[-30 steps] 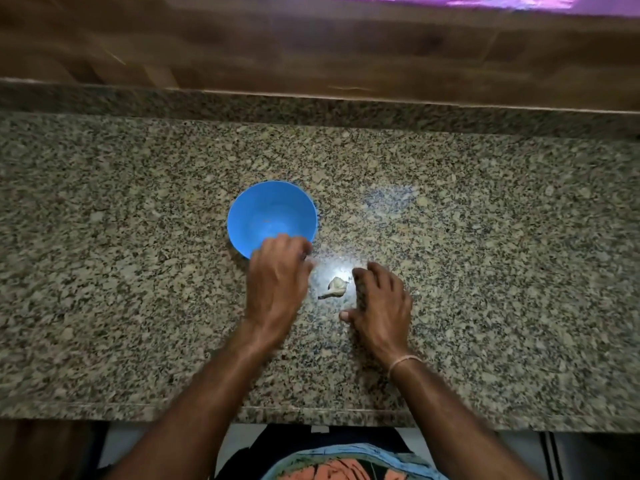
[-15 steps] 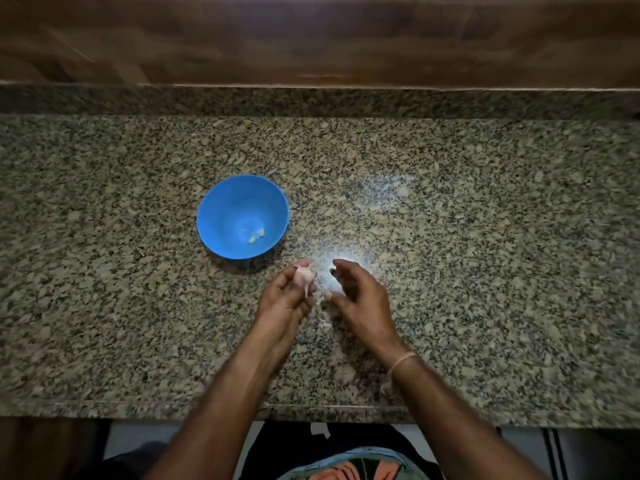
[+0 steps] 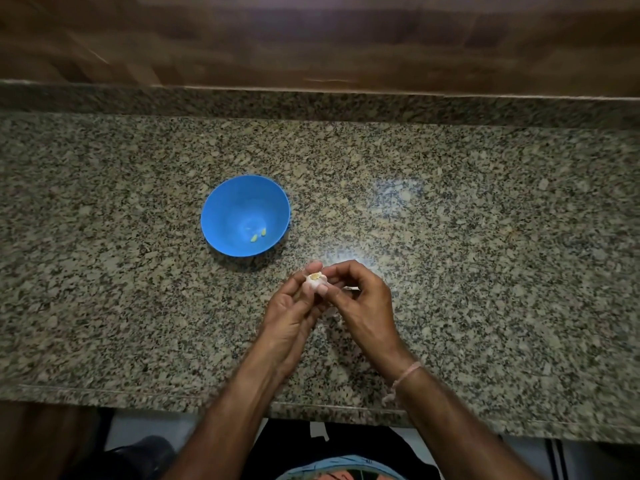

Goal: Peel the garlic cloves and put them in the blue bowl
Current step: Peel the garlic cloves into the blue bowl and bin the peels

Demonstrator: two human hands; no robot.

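Pinching garlic (image 3: 316, 279) between left hand (image 3: 292, 308) and right hand (image 3: 365, 303), both clasped round it, near blue bowl (image 3: 225, 209). Likely risk: too hard a squeeze shooting clove onto granite counter (image 3: 485, 271).

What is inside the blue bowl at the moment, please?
Two small yellowish garlic pieces lie near the bottom of the blue bowl. The rest of its inside is bare blue. Nothing covers it.

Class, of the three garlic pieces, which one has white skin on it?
The garlic pinched between the left hand and right hand, above the counter; the two cloves in the bowl are bare and yellow.
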